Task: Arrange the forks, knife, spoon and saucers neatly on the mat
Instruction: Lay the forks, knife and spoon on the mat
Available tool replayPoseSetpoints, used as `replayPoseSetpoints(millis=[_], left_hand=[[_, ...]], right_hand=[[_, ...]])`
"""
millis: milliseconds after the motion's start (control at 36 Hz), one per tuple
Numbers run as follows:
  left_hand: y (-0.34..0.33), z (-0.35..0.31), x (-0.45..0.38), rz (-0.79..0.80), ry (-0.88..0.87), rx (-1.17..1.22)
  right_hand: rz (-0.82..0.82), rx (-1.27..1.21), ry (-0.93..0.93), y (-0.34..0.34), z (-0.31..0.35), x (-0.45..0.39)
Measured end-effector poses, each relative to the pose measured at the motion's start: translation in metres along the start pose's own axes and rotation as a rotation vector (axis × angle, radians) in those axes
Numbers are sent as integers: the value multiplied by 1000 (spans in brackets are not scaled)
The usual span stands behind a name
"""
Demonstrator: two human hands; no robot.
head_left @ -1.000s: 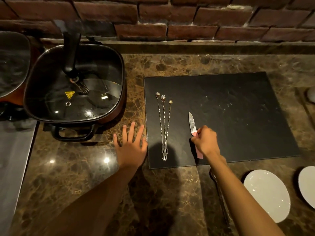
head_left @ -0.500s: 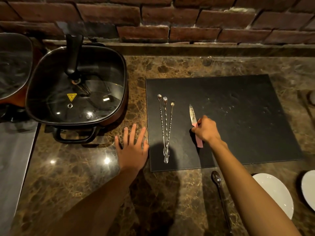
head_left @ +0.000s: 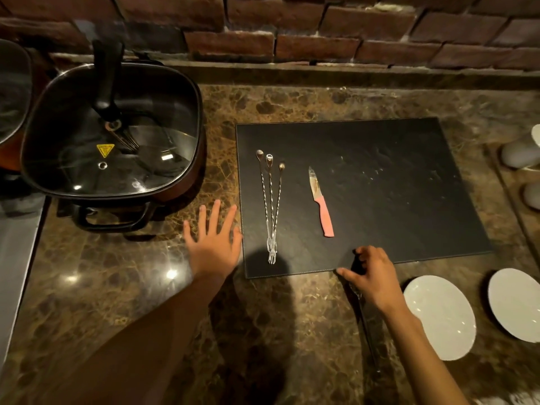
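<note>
A black mat [head_left: 380, 200] lies on the marble counter. Three long twisted forks [head_left: 271, 206] rest close together on its left part, tines toward me. To their right lies a pink-handled knife [head_left: 321, 206], on its own. A dark spoon [head_left: 366, 325] lies on the counter just below the mat's front edge. My right hand [head_left: 374, 276] curls over its bowl end, thumb and fingers on either side. My left hand [head_left: 213, 244] rests flat on the counter, fingers spread, beside the mat's left edge. Two white saucers [head_left: 441, 317] [head_left: 515, 305] sit on the counter at the lower right.
A square electric pot with a glass lid [head_left: 111, 133] stands to the left of the mat. White cups [head_left: 523, 153] sit on a tray at the right edge. A brick wall and ledge run along the back.
My right hand has let go of the knife, left it on the mat, and moved back to the spoon below the mat's front edge. My left hand has stayed put.
</note>
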State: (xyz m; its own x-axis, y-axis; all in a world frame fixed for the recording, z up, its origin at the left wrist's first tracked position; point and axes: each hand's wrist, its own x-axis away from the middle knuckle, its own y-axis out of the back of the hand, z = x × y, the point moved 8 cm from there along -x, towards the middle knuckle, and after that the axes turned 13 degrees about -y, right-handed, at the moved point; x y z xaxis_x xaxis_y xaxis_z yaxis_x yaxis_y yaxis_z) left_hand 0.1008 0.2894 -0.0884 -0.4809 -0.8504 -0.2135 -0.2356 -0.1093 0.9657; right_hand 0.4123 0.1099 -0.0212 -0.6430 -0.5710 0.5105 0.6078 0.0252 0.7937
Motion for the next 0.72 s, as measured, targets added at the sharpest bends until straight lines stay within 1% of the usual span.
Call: replayPoseSetpoints(millis=[56,139,278,333,444,611,722], left_hand=[[0,0,0,-4,8,-1],[-2,1,-1,37,29,9],[-6,3,-3,111,75,48],[-6,2,-2,138,83,62],[-3,1,-2,171,88,94],[0,0,-2,199,84,113],[-2,1,-3,202,82,120]], right_hand=[[11,-17,-19,-2,-18,17],[9,-32,-69,-8,-42,39],[43,28,-214,-24,-76,60],[44,48,-231,-28,-83,64],[35,138,-223,-30,-83,69],[47,58,-217,-29,-68,72],[64,61,-250,-28,-67,70]])
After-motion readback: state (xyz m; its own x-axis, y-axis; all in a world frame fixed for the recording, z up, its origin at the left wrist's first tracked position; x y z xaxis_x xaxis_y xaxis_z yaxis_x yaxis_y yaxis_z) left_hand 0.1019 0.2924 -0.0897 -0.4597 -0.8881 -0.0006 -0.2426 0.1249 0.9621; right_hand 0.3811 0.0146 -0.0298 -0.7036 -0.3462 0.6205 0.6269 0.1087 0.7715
